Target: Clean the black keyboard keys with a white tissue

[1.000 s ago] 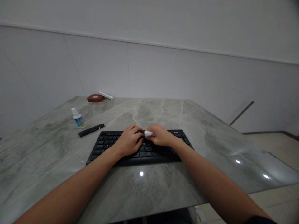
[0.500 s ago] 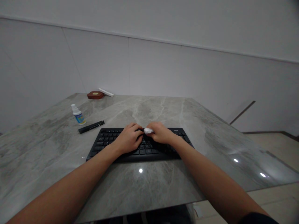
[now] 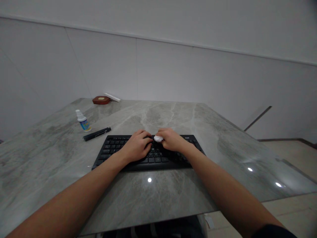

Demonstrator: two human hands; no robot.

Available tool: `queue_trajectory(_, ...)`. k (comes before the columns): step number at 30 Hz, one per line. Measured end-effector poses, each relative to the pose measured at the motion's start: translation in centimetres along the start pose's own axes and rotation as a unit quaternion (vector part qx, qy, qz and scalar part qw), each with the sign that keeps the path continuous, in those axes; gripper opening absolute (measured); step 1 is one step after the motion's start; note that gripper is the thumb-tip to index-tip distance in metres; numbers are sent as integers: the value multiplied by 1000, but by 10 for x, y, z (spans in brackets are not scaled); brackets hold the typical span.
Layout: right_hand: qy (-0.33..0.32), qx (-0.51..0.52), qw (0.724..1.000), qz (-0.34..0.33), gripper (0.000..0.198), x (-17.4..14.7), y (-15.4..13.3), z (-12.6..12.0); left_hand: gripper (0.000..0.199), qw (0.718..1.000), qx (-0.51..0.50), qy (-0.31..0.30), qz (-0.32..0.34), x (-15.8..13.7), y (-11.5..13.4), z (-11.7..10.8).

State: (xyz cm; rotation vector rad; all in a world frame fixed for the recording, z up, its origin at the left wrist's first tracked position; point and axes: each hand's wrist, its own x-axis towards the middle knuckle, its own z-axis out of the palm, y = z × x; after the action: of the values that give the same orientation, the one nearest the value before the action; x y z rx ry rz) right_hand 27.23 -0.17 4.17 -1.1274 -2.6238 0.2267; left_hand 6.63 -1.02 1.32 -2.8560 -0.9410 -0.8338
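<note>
A black keyboard (image 3: 155, 160) lies flat on the table in front of me. My left hand (image 3: 138, 145) rests across its upper middle keys, thumb apart from the lightly bent fingers. Close beside it, my right hand (image 3: 170, 139) is closed around a small wad of white tissue (image 3: 158, 138), holding it at the keyboard's upper rows. Both palms hide part of the keys, and the right fingertips are partly covered by the tissue.
Left of the keyboard lies a slim black object (image 3: 97, 134), with a white-capped spray bottle (image 3: 83, 121) standing behind it. A reddish-brown case (image 3: 101, 100) and a thin white item (image 3: 112, 97) are at the back of the grey marbled table (image 3: 158, 198), near the wall.
My right hand has shifted very slightly, and more of the white tissue shows. The left hand stays in place on the keyboard.
</note>
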Motion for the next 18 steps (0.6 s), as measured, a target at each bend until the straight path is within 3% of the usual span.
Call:
queue_trajectory(4,-20,-9,1000,-6,25,-2,1,-3,24,1000,-5,-2,2,0,0,0)
queue_trajectory(10,89,-69,990,87,16,-5,11,-9,34,999,24,-44,-20,-4,1,1)
queue_trajectory(18,134,-64,983,112,12,-4,15,-9,33,997,28,-67,-23,-5,5,-1)
